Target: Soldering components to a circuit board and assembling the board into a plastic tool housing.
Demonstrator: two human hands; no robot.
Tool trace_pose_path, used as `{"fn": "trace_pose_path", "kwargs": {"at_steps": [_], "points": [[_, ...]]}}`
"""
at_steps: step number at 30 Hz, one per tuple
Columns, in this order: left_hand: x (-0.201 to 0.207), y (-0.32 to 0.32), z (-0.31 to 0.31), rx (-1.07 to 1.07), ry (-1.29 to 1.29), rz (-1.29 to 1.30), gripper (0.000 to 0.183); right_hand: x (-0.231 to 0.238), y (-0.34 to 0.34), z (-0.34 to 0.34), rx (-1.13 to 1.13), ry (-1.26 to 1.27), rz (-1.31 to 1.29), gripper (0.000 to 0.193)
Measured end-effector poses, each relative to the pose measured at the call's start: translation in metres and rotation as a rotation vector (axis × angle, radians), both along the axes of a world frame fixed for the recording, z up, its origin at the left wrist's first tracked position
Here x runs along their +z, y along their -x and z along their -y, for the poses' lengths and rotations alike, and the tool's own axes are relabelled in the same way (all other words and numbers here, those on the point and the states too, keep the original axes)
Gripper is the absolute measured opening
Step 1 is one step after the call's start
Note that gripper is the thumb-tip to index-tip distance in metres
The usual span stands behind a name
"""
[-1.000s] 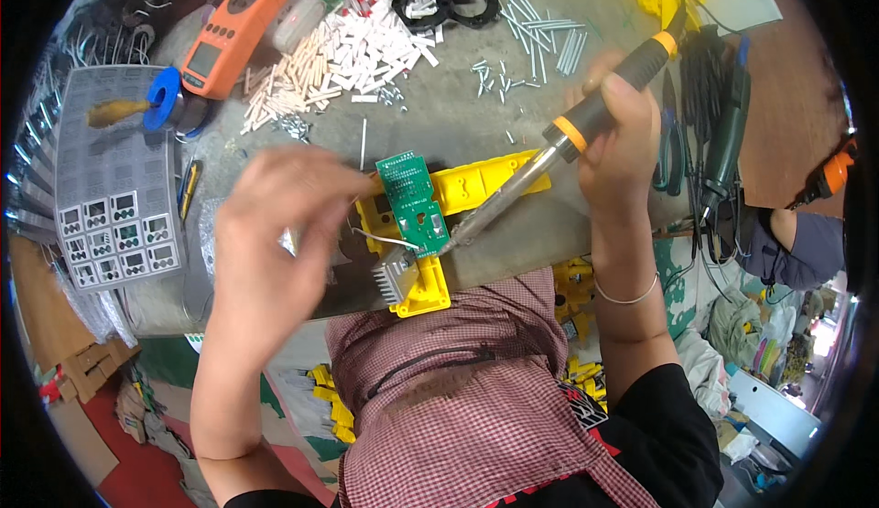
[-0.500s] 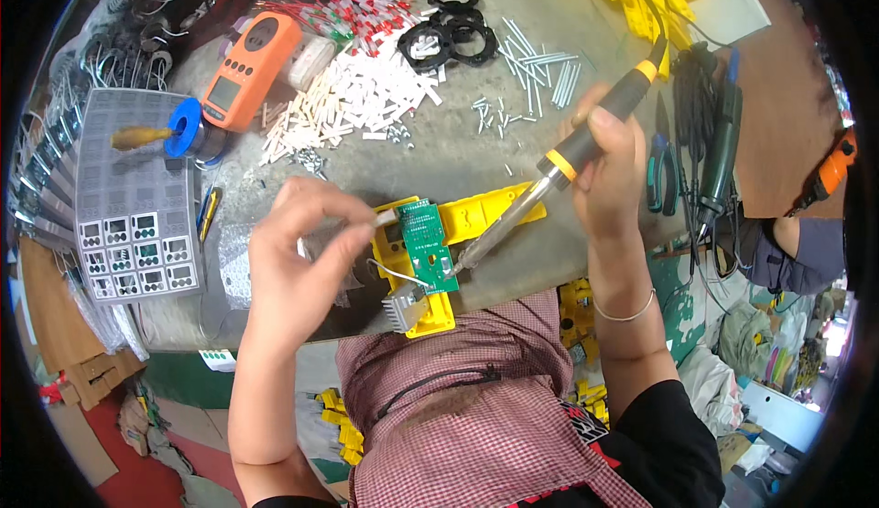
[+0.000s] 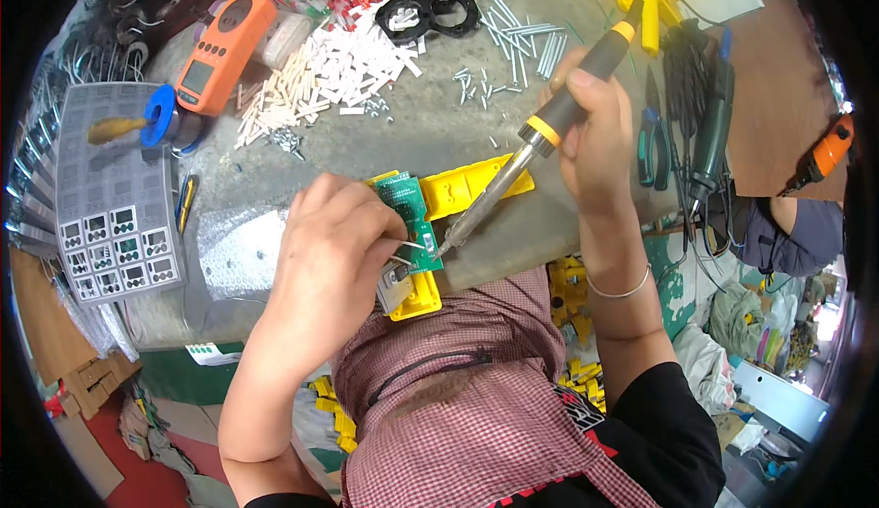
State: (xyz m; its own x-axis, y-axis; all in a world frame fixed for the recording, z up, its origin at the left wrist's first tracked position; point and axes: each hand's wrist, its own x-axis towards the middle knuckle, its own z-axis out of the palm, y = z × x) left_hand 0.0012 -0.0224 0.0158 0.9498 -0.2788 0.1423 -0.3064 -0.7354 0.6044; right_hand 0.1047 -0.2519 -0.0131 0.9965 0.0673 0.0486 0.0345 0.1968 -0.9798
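My right hand (image 3: 597,133) grips the dark handle of a soldering iron (image 3: 542,133) with yellow bands. The iron slants down to the left, its tip at the right edge of a green circuit board (image 3: 405,199). That board lies on a yellow plastic housing (image 3: 474,186) near the table's front edge. Closed over the board's left side, my left hand (image 3: 331,247) pinches a thin pale wire (image 3: 408,243), and its fingers hide part of the board. Just below the fingertips a grey metal heat sink (image 3: 395,289) sits at the housing's lower end.
An orange multimeter (image 3: 224,55) and a blue solder spool (image 3: 160,116) stand at the left, by a grey printed sheet (image 3: 110,178). White sleeves (image 3: 352,69), screws (image 3: 522,37) and black rings (image 3: 449,14) lie farther back. Pliers (image 3: 652,142) and a green-handled tool (image 3: 719,137) lie right.
My left hand has moved right and down over the board, with the wire's end now near its lower part. The soldering iron stays by the board's right edge. The whole view has shifted slightly.
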Motion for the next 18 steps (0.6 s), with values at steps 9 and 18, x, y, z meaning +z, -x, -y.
{"fn": "trace_pose_path", "kwargs": {"at_steps": [9, 18], "points": [[0.007, 0.052, 0.002, -0.025, -0.238, 0.167, 0.044, -0.007, -0.005, 0.007, 0.052, -0.067, 0.012, 0.023], [-0.008, 0.048, 0.015, 0.1, -0.408, 0.326, 0.044, -0.01, -0.008, 0.009, 0.1, -0.142, 0.016, 0.024]]}}
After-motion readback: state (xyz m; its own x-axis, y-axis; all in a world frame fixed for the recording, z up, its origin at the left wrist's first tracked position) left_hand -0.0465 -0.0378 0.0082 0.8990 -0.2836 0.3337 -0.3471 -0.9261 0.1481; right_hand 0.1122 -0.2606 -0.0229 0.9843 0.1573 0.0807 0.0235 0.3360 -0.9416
